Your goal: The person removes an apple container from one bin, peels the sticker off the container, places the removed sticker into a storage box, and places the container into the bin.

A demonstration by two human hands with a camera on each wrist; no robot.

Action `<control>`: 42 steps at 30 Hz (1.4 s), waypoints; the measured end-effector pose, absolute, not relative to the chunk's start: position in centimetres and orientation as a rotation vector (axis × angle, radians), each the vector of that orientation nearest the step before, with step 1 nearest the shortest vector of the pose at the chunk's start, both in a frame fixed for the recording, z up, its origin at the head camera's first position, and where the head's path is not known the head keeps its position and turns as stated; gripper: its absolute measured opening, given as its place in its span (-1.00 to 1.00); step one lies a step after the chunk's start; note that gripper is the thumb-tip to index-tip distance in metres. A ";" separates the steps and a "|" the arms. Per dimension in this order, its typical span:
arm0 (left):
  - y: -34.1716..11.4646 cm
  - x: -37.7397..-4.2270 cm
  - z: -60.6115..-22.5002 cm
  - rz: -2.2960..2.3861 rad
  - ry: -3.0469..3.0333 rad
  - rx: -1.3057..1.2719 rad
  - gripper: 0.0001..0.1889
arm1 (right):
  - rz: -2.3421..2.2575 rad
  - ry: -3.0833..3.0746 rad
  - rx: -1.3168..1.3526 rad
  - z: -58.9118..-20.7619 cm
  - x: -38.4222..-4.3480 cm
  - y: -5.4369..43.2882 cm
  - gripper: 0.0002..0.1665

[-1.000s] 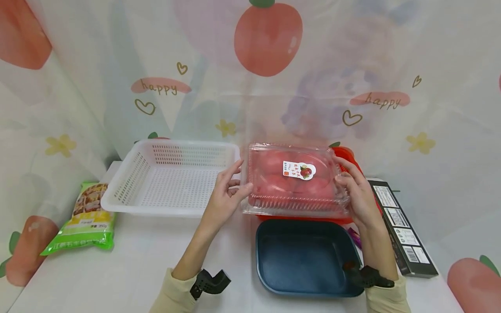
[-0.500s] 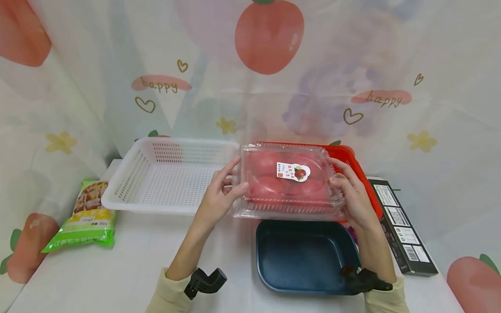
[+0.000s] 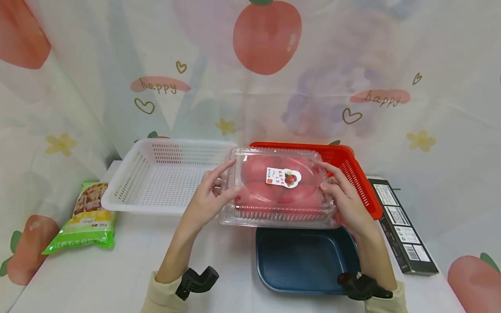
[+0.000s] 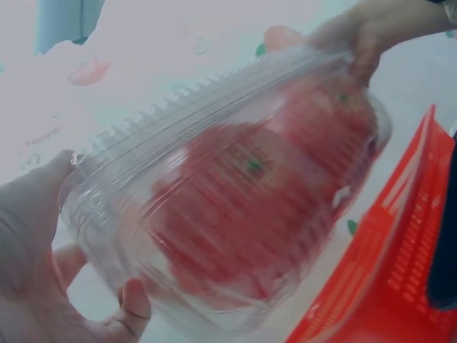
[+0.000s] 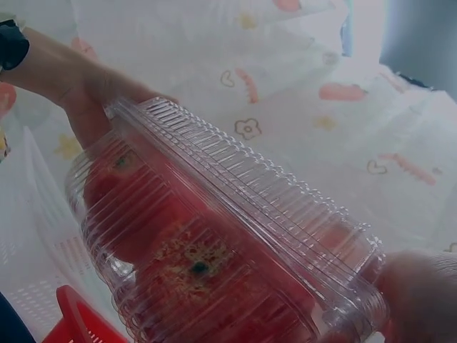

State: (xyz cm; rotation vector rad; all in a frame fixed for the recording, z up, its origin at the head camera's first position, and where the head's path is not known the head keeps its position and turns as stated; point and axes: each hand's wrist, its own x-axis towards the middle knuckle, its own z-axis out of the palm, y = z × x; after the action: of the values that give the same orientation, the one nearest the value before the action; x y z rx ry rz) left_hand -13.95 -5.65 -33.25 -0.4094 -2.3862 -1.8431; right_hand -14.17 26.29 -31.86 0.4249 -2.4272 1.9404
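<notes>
A clear plastic clamshell box of red round fruits is held up between both hands, its lid bearing a white sticker. My left hand grips its left end, thumb on the lid side and other fingers partly hidden behind. At the opposite end my right hand holds it with the thumb at the lid's edge. Ridged plastic walls and fruit with green stem spots show through in the wrist views. In the head view the box overlaps a red basket behind it.
A white perforated basket stands left of the red one. A dark blue tray lies in front, under the box's near edge in the head view. Farther out are a green snack bag at left and a black box at right.
Both hands have moved the clamshell box left and slightly toward me. More of the red basket shows behind it, and the grips look the same.
</notes>
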 end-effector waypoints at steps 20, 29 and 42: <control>-10.0 -12.0 -31.6 -1.825 -2.571 -0.400 -0.44 | 1.702 -2.663 0.654 -31.5 -12.1 23.6 -0.28; -10.5 -11.1 -30.9 -1.710 -2.640 -0.413 -0.45 | 1.706 -2.679 0.630 -31.2 -11.4 23.2 -0.25; -10.7 -10.8 -31.1 -1.649 -2.665 -0.440 -0.47 | 1.733 -2.669 0.613 -31.1 -10.8 22.7 -0.26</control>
State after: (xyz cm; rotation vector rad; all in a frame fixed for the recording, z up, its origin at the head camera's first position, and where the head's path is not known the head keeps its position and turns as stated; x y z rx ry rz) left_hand -10.80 -10.75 -31.05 -0.4401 -2.6654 -1.6489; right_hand -10.79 22.67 -31.12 0.6126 -2.6691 1.7330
